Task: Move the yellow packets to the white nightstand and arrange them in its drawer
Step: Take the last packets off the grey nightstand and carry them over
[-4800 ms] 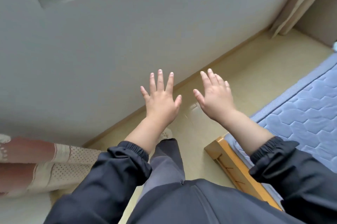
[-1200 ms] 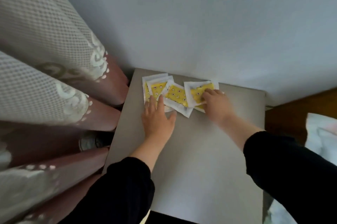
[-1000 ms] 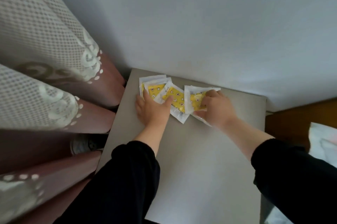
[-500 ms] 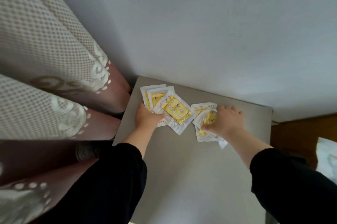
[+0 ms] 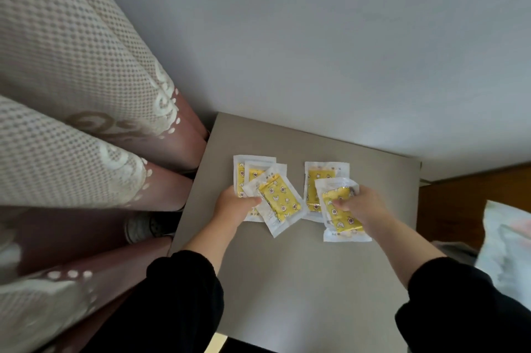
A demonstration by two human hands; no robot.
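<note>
Packets [image 5: 280,202] yellow, print illegible; left hand [image 5: 234,204], right hand [image 5: 364,207] pinch them.

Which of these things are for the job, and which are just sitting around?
For the job: yellow packets, held by the left hand and the right hand, on the grey tabletop.
Just lying about: curtain, shoe on the floor, pale bedding.
</note>
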